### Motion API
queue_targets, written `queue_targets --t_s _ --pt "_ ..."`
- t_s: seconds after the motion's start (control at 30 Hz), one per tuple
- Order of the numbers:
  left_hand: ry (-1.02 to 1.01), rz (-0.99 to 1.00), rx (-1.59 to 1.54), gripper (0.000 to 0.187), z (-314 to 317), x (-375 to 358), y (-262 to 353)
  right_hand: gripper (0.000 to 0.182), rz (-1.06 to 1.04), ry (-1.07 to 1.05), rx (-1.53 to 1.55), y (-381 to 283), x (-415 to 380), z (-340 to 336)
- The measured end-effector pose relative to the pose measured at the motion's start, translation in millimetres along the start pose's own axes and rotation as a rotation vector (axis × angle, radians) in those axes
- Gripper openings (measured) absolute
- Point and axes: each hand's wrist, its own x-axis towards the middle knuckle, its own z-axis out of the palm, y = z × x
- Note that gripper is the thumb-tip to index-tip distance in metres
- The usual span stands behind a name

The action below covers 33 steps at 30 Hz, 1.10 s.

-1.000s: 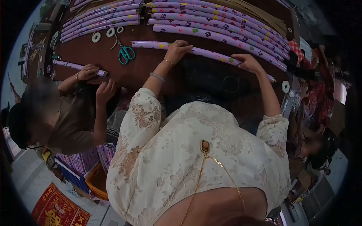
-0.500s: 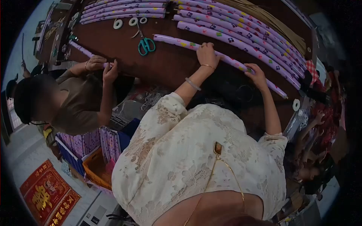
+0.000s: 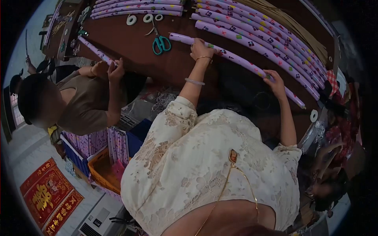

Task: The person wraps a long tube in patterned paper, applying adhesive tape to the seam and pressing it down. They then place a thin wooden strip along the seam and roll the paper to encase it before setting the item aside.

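A long thin roll of purple patterned wrapping paper (image 3: 240, 59) lies slantwise in front of me along the near side of the brown table (image 3: 118, 41). My left hand (image 3: 202, 50) is closed around it, not far from its left end. Nearer the right end, my right hand (image 3: 275, 83) grips the same roll, thumb and fingers on either side. Teal-handled scissors (image 3: 161, 44) rest on the table left of the roll. Just beyond it lie several similar purple rolls (image 3: 256, 45) side by side.
More purple rolls (image 3: 138, 13) lie at the back left, near white tape rings (image 3: 147, 18). Another tape ring (image 3: 314, 115) is at the right edge. On the left, a co-worker (image 3: 84, 102) handles another roll (image 3: 94, 51). Below stand blue and orange crates (image 3: 100, 173).
My left hand has slid along the roll towards its left end. My right hand keeps about the same place on it. The whole view has shifted slightly.
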Motion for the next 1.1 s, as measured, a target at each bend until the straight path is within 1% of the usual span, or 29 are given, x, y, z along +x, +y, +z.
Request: queue_targets --t_s 0.07,0.13,0.17,0.23,0.3,0.33,0.37,0.43,0.47,0.53,0.57,0.6,0.67,0.7,0.77,0.8,0.87,0.9,0.97,1.1 --pt "0.017 -0.063 -0.017 0.064 -2 5 -2 0.034 -0.029 0.004 0.013 4 0 1" --pt "0.095 -0.081 -0.071 0.063 -9 19 -13 0.035 -0.046 0.015 -0.039 6 0 1" --pt "0.207 -0.078 -0.036 0.058 -14 24 -18 0.035 -0.049 0.017 -0.039 5 -1 1" --pt "0.361 -0.079 -0.089 0.048 -27 45 -36 0.035 -0.03 0.018 0.022 -1 -3 1" --pt "0.596 -0.063 0.014 0.04 -43 59 -55 0.035 -0.035 0.014 0.014 2 -3 0" --pt "0.673 -0.006 -0.05 0.037 -47 62 -61 0.035 -0.031 0.009 0.002 3 -2 0" --pt "0.681 -0.008 -0.048 0.037 -50 67 -66 0.035 -0.038 0.006 0.006 3 -1 0" --pt "0.727 0.02 -0.239 0.05 -54 76 -71 0.036 -0.033 -0.003 0.019 2 -2 -1" --pt "0.731 0.017 -0.236 0.05 -52 80 -72 0.036 -0.034 -0.008 0.021 5 -1 -1" --pt "0.581 -0.062 -0.176 0.07 -52 81 -67 0.036 -0.037 0.001 -0.04 6 0 0" --pt "0.535 -0.051 -0.081 0.085 -46 99 -80 0.036 -0.04 -0.002 -0.038 6 -1 1" --pt "0.538 -0.053 -0.079 0.085 -50 97 -80 0.036 -0.017 -0.003 -0.03 4 -2 1" --pt "0.295 -0.016 -0.23 0.077 -58 94 -75 0.035 0.001 0.0 -0.02 1 -2 0" --pt "0.296 -0.014 -0.228 0.077 -59 97 -77 0.035 0.008 0.001 -0.021 0 -3 0" --pt "0.136 -0.115 -0.546 0.062 -62 102 -81 0.035 0.013 0.007 -0.019 -1 -4 0" --pt "0.136 -0.112 -0.544 0.062 -59 107 -86 0.036 0.006 0.003 -0.016 0 -5 0" --pt "0.072 -0.093 -0.831 0.042 -55 118 -96 0.036 -0.002 0.0 -0.009 4 -4 0" --pt "0.071 -0.094 -0.828 0.042 -58 119 -96 0.036 -0.001 0.006 -0.025 5 -4 1" --pt "-0.102 -0.248 -1.05 0.022 -65 121 -96 0.036 -0.001 0.018 -0.039 6 -4 1" --pt "-0.116 -0.309 -1.147 0.024 -77 125 -106 0.037 0.01 0.032 -0.033 5 -6 1"
